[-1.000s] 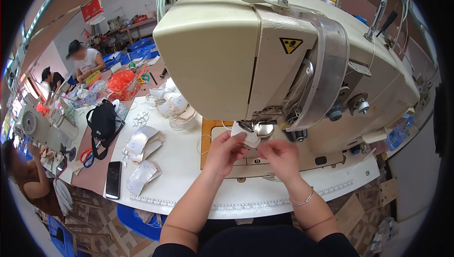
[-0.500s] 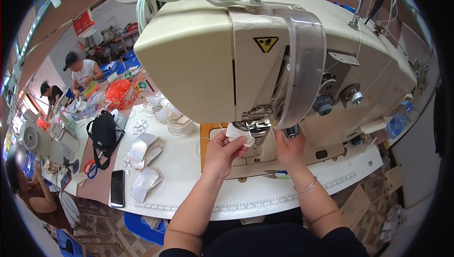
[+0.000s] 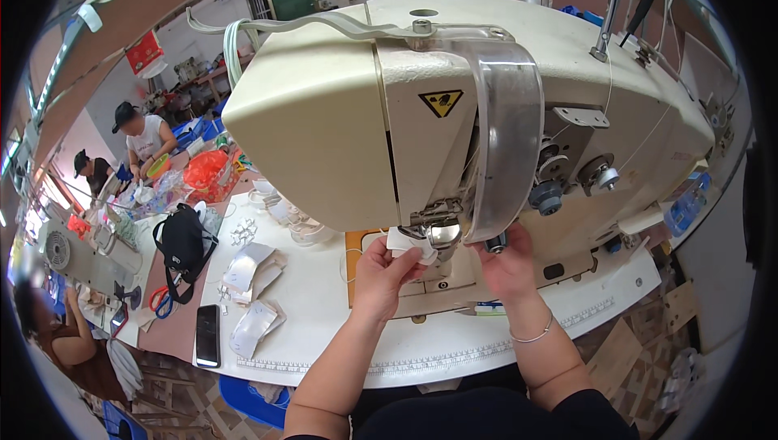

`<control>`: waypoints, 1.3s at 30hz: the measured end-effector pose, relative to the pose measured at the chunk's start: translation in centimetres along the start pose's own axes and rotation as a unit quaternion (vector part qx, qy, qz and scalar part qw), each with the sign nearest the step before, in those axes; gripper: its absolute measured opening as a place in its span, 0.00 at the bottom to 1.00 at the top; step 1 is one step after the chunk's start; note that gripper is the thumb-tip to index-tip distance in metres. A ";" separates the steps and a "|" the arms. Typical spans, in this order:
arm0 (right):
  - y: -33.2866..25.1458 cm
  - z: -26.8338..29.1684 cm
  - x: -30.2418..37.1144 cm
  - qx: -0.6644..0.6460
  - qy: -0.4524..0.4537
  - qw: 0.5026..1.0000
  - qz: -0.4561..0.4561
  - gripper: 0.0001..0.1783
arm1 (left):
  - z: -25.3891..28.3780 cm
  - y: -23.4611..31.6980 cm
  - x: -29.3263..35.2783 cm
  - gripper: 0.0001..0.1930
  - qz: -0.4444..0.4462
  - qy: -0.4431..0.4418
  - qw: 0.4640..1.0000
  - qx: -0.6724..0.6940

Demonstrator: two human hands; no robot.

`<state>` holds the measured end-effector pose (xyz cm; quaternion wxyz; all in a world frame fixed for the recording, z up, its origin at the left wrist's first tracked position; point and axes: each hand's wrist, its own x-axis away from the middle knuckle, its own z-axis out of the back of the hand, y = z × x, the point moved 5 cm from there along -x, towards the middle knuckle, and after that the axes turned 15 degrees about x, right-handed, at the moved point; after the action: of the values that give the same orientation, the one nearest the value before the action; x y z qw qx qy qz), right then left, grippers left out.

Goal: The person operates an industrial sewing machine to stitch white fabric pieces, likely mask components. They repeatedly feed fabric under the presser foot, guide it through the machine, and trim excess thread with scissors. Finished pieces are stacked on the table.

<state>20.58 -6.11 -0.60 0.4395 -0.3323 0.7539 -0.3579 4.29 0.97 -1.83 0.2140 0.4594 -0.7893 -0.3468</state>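
A large cream sewing machine fills the middle of the view. At its presser foot, my left hand pinches a small white flat piece between thumb and fingers, the piece lying partly beneath the foot. My right hand is raised beside a dark cylindrical knob below the clear plastic guard. The knob and guard cover some of its fingers, so its grip does not show.
On the white table lie stacks of curved white pieces, a phone and a printed ruler strip. Further left are a black bag and scissors. Other people work at tables at far left.
The whole view has shifted slightly, so the machine appears lower. My right hand has moved a little rightward, away from the presser foot. My left hand still pinches the white piece there.
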 end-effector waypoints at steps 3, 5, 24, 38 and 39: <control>-0.9 -1.2 0.3 0.325 -0.025 0.933 0.152 0.13 | 0.3 -0.1 -0.1 0.12 0.001 -0.007 1.000 0.007; -1.3 -2.3 0.5 0.517 -0.033 0.820 0.242 0.12 | 0.2 0.0 -0.3 0.12 0.001 -0.012 1.000 0.013; -1.9 -4.1 1.2 0.601 -0.050 0.734 0.313 0.18 | 0.5 1.2 -2.2 0.08 0.034 -0.048 0.998 -0.008; -1.8 -3.8 1.5 0.602 -0.060 0.741 0.291 0.21 | 0.6 1.8 -3.8 0.07 0.054 -0.066 0.996 -0.011; -1.7 -3.7 1.6 0.600 -0.060 0.743 0.291 0.21 | 0.6 1.7 -3.8 0.06 0.054 -0.070 0.996 -0.008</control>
<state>16.92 -7.35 1.47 0.6754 0.2147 0.4150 -0.5706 4.74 5.12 -1.01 0.1803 0.3889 -0.8233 -0.3720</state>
